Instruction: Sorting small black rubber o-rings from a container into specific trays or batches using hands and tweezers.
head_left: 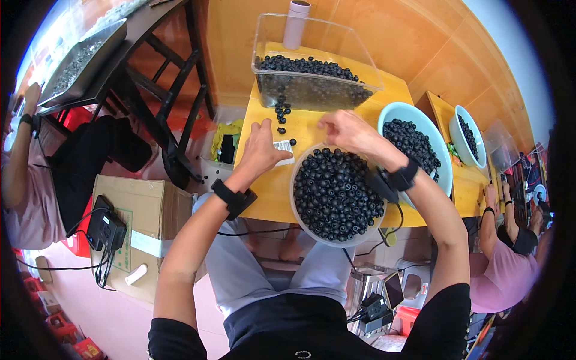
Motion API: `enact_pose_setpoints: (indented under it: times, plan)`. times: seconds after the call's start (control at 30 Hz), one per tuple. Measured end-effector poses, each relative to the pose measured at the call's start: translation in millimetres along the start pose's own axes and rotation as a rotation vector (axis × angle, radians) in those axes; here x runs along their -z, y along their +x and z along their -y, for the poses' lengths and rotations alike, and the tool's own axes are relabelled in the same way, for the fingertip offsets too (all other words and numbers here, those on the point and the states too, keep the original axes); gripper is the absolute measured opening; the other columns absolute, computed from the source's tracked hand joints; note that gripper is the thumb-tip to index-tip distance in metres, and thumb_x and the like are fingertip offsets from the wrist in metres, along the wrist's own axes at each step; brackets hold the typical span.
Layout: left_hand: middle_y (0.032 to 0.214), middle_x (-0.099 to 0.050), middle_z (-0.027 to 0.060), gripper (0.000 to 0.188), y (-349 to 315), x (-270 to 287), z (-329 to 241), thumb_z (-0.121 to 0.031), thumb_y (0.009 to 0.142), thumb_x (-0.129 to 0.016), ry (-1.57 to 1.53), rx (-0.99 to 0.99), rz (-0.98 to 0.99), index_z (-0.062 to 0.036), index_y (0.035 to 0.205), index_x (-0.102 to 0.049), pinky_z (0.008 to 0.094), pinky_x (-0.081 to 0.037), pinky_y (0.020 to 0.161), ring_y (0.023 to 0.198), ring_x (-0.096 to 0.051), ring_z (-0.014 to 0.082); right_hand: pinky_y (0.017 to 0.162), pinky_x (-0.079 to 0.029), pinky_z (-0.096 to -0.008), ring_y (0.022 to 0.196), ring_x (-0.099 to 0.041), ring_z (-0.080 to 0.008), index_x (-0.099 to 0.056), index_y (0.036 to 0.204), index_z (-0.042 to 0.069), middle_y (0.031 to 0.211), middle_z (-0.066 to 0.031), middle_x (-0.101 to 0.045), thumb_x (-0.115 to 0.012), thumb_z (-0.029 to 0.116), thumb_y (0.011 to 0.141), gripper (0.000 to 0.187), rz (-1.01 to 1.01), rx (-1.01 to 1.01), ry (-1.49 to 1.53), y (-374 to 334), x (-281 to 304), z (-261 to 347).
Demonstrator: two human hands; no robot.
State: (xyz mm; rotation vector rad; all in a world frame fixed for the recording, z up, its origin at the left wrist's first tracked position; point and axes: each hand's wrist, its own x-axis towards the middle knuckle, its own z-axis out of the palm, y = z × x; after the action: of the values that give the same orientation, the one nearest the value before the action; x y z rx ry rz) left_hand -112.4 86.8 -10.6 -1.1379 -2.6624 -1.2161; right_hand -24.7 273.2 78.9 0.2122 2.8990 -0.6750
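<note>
My left hand (261, 149) is over the yellow table with its thumb stretched out sideways from the fingers. A small white printed label (284, 151) lies at that thumb, with a loose black bead (293, 142) beside it. My right hand (351, 131) is above the far rim of a round tub (292, 186) full of black beads (337, 195). Its fingers are curled and pressed together, and whatever they hold is too small or hidden to name. Several loose beads (282, 111) trail across the table from a clear rectangular bin (318, 78) partly filled with more beads.
A light-blue basin (445, 162) of black pieces stands right of the tub, with a smaller basin (478, 153) beyond. A pink bottle (296, 25) stands behind the bin. A cardboard box (141, 204) is at my left. Other people (501, 270) sit on both sides.
</note>
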Motion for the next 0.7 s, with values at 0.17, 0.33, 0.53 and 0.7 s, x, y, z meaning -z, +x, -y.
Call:
enact_pose_setpoints:
  times: [0.17,0.33,0.53,0.7]
  plan:
    - [0.103,-0.039,0.021,0.075,13,-20,-4,-0.015,0.052,-0.083,0.05,0.149,0.123,0.0054,0.106,-0.035,0.0397,-0.049,0.075,0.089,-0.054,0.0392,0.083,-0.045,-0.0388,0.103,-0.053,-0.0325,-0.054,0.109,0.001,0.107,-0.0158,-0.054,-0.056,-0.001,0.071,0.038,-0.079,0.303,-0.28,64,-31,-4]
    - [0.102,-0.04,0.021,0.077,30,-25,2,-0.017,0.05,-0.084,0.024,0.17,0.051,0.0064,0.106,-0.037,0.041,-0.048,0.074,0.089,-0.054,0.0394,0.083,-0.044,-0.0398,0.104,-0.051,-0.0339,-0.042,0.121,0.002,0.108,-0.0151,-0.048,-0.058,0.0,0.071,0.052,0.064,0.241,-0.309,85,-53,-6]
    - [0.103,-0.043,0.0186,0.076,42,-25,16,-0.019,0.048,-0.084,0.017,0.177,0.141,0.005,0.107,-0.043,0.0408,-0.048,0.077,0.092,-0.054,0.0367,0.079,-0.046,-0.0369,0.093,-0.054,-0.0334,-0.051,0.113,-0.004,0.099,-0.0172,-0.051,-0.057,-0.006,0.066,0.047,0.083,0.379,-0.135,87,-42,-19]
    - [0.107,-0.044,0.0174,0.076,47,-22,14,-0.019,0.048,-0.083,0.001,0.219,0.192,0.0017,0.112,-0.047,0.0395,-0.047,0.082,0.097,-0.053,0.0348,0.08,-0.046,-0.034,0.09,-0.056,-0.0326,-0.052,0.11,-0.005,0.1,-0.0184,-0.053,-0.061,-0.002,0.064,0.048,0.023,0.237,-0.116,85,-40,-26]
